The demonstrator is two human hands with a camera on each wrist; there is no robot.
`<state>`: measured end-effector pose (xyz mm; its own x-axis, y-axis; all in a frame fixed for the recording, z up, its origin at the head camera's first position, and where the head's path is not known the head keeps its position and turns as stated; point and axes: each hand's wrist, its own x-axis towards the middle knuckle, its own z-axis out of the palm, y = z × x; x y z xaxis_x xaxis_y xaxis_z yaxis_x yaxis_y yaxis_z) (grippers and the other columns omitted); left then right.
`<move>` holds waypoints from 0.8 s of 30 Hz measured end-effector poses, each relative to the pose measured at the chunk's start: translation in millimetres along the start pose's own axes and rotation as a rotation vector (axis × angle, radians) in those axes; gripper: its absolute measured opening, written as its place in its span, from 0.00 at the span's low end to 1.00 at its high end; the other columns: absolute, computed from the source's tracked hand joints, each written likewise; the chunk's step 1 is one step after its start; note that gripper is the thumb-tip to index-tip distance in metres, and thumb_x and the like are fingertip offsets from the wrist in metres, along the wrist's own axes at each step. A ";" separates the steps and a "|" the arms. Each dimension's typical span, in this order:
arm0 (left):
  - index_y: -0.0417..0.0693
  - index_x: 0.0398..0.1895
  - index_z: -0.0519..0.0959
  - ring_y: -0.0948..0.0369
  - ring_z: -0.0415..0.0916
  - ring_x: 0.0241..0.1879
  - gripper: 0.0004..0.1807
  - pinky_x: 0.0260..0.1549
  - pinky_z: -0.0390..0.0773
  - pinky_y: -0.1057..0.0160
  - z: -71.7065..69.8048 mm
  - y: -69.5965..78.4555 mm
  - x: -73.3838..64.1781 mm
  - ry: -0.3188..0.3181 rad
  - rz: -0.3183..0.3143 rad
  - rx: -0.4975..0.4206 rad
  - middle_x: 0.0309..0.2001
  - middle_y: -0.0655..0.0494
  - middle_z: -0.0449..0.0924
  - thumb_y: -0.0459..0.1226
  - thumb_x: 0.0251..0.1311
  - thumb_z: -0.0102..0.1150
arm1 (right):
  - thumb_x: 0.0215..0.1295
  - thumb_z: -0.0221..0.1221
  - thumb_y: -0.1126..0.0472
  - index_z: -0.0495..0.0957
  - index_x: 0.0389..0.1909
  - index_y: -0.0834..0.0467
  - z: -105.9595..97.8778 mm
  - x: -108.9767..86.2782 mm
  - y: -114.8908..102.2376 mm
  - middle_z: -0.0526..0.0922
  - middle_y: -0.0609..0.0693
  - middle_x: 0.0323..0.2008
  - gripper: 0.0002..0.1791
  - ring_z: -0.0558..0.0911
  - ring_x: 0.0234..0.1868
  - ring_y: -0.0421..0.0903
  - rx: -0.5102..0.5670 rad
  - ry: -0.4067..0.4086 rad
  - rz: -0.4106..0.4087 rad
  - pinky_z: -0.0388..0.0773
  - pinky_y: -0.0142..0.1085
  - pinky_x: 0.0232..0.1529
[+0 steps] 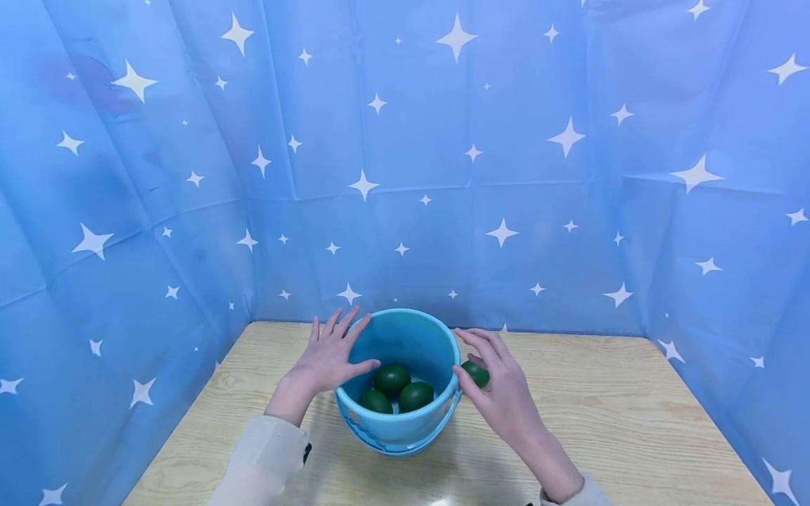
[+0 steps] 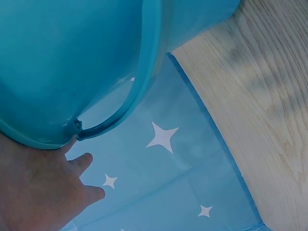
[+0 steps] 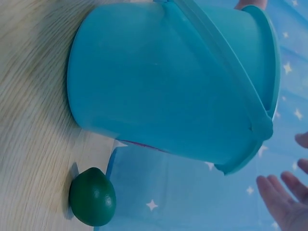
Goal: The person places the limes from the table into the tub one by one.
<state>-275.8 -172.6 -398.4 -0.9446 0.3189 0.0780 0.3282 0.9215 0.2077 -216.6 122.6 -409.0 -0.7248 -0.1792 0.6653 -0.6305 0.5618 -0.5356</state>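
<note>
A light-blue bucket (image 1: 414, 424) stands upright on the table, its handle hanging down at the front. Inside lie three dark green limes (image 1: 392, 379). My left hand (image 1: 324, 362) is at the bucket's left rim, fingers spread and thumb reaching over the edge; in the left wrist view its fingers show close by the handle's hinge. On the other side, my right hand (image 1: 503, 390) is beside the right rim with fingers loosely bent and nothing held in them. Another green lime (image 3: 92, 197) rests on the table right of the bucket, partly hidden behind the right hand in the head view.
The pale wood-grain table (image 1: 620, 422) ends at a back edge just behind the bucket. Blue cloth (image 1: 405, 218) with white stars hangs along the back and both sides.
</note>
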 end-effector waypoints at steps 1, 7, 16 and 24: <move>0.57 0.80 0.51 0.40 0.36 0.80 0.48 0.73 0.37 0.28 0.1 -0.3 0.1 0.002 0.001 -0.002 0.81 0.48 0.44 0.64 0.63 0.54 | 0.59 0.69 0.68 0.73 0.66 0.56 -0.2 -0.1 0.5 0.75 0.53 0.59 0.32 0.82 0.56 0.52 -0.001 0.001 0.000 0.85 0.40 0.47; 0.56 0.80 0.52 0.40 0.37 0.80 0.48 0.73 0.36 0.28 0.5 -0.7 0.0 0.010 0.000 -0.014 0.81 0.48 0.44 0.64 0.63 0.55 | 0.59 0.68 0.68 0.73 0.65 0.58 -1.8 -0.5 3.8 0.75 0.54 0.58 0.31 0.81 0.57 0.53 -0.015 0.002 -0.002 0.85 0.41 0.47; 0.56 0.80 0.52 0.39 0.38 0.80 0.47 0.73 0.38 0.28 0.4 -1.0 0.0 0.014 0.005 0.001 0.81 0.48 0.45 0.64 0.63 0.54 | 0.60 0.68 0.69 0.73 0.64 0.60 -4.3 -2.3 10.8 0.75 0.55 0.58 0.30 0.82 0.56 0.54 -0.036 0.006 -0.001 0.85 0.39 0.48; 0.56 0.80 0.52 0.40 0.37 0.80 0.48 0.73 0.37 0.28 0.1 -0.9 0.1 0.008 0.002 -0.001 0.81 0.48 0.44 0.65 0.63 0.53 | 0.60 0.67 0.68 0.73 0.64 0.60 -6.5 -4.0 16.4 0.75 0.56 0.59 0.30 0.80 0.58 0.55 -0.064 0.006 0.028 0.85 0.42 0.49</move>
<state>-276.2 -173.3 -398.7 -0.9439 0.3189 0.0859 0.3300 0.9206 0.2086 -222.3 137.8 -417.1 -0.7403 -0.1581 0.6534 -0.5908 0.6167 -0.5202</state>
